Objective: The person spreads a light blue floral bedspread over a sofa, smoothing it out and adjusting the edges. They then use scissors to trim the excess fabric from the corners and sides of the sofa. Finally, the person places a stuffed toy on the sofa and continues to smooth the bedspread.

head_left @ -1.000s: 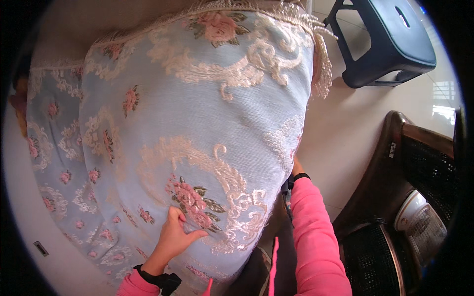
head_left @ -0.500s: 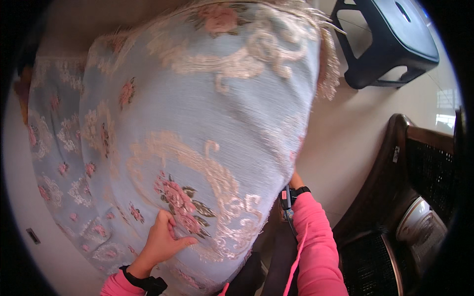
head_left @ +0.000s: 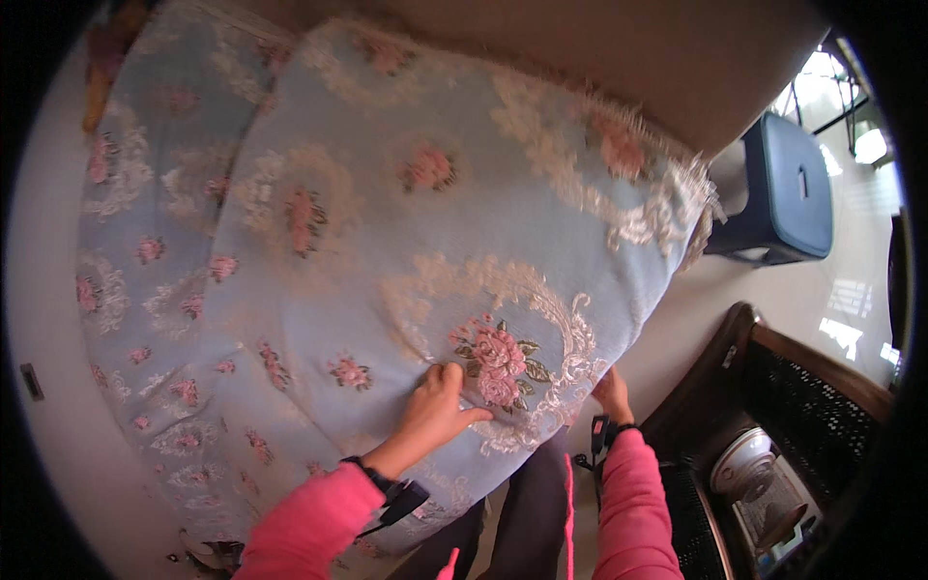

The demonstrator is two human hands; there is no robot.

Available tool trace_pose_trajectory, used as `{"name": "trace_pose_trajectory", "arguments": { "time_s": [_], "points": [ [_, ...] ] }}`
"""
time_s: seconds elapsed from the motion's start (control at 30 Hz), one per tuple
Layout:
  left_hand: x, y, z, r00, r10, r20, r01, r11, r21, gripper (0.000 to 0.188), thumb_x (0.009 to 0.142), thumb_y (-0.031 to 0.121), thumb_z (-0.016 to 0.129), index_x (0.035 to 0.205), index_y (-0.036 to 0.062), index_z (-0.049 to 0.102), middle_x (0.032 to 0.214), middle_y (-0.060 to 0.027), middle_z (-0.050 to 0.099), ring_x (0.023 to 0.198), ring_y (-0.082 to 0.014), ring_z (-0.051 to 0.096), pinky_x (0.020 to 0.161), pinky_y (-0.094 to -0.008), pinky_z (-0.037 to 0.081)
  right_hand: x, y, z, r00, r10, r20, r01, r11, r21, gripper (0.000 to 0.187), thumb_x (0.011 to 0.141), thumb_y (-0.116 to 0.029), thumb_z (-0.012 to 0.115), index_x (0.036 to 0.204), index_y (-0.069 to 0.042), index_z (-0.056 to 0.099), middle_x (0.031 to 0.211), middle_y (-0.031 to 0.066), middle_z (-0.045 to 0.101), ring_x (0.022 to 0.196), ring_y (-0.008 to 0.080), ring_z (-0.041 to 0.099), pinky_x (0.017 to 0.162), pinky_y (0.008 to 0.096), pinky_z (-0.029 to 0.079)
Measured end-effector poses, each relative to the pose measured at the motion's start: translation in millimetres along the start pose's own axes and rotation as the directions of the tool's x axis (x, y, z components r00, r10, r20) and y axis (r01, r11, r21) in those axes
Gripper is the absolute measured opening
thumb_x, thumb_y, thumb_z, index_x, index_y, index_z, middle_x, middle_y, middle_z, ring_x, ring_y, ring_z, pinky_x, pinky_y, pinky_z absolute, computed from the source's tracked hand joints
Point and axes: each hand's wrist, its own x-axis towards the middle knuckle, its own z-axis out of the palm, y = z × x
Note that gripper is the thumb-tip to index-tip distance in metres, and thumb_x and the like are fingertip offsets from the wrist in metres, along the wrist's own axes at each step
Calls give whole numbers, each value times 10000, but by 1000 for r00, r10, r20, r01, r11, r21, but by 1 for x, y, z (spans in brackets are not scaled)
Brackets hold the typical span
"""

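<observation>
A pale blue floral cover (head_left: 503, 261) with pink roses, cream scrolls and a fringed edge spreads across most of the view. My left hand (head_left: 435, 411) rests on top, beside a large rose cluster. Its fingers bend down onto the fabric while the thumb lies spread apart from them. At the cover's right edge is my right hand (head_left: 611, 391), with the fingers partly hidden at the border. It appears to grip that edge. Both my sleeves are pink, and a dark band circles each wrist.
Beyond the fringe runs a plain brown surface (head_left: 541, 43). A dark blue plastic stool (head_left: 788, 188) stands on the shiny tiled floor (head_left: 860, 290). Lower right is a dark wooden chair (head_left: 720, 377) with woven panels, bearing a round white object (head_left: 742, 459).
The view has shifted and turned, so the cover, stool and chair sit differently in it. More of the brown surface shows. My left hand stays by the same rose cluster, my right at the edge.
</observation>
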Motion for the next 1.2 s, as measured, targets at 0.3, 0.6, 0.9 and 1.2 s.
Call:
{"name": "trace_pose_trajectory", "arguments": {
  "time_s": [0.3, 0.6, 0.9, 1.2],
  "points": [
    [-15, -6, -9, 966, 9, 259, 26, 991, -134, 637, 645, 282, 713, 1150, 39, 409, 1115, -220, 502, 999, -371, 516, 849, -419, 420, -165, -63, 59, 993, 118, -22, -119, 962, -244, 464, 888, -426, 360, 1126, -32, 414, 962, 193, 585, 814, 327, 595, 692, 430, 479],
    [-265, -116, -3, 979, 13, 205, 167, 534, -829, 453, 809, 306, 583, 1174, 72, 451, 1031, -118, 578, 864, -205, 563, 750, -317, 454, -286, -186, 183, 973, -227, 42, 202, 747, -634, 282, 839, -250, 434, 961, -7, 508, 738, 149, 619, 579, 242, 610, 464, 320, 484],
    [-530, -317, 38, 755, -655, -39, 418, 526, -741, 279, 787, 255, 567, 930, 17, 600, 856, -88, 606, 737, -192, 570, 665, -321, 451, -293, -252, 384, 893, 84, 442, 281, 664, -693, 337, 873, -370, 414, 1010, -71, 489, 949, 165, 601, 754, 272, 621, 571, 360, 501],
    [-338, -310, -88, 632, -720, -287, -175, 228, -958, 303, 802, 106, 563, 1077, 1, 491, 846, -103, 579, 725, -175, 572, 614, -299, 465, -268, -405, 777, 219, -105, 970, 844, -479, -242, 165, 607, -167, 619, 718, -94, 522, 671, 71, 560, 643, 221, 565, 537, 323, 424]
  ]
}}
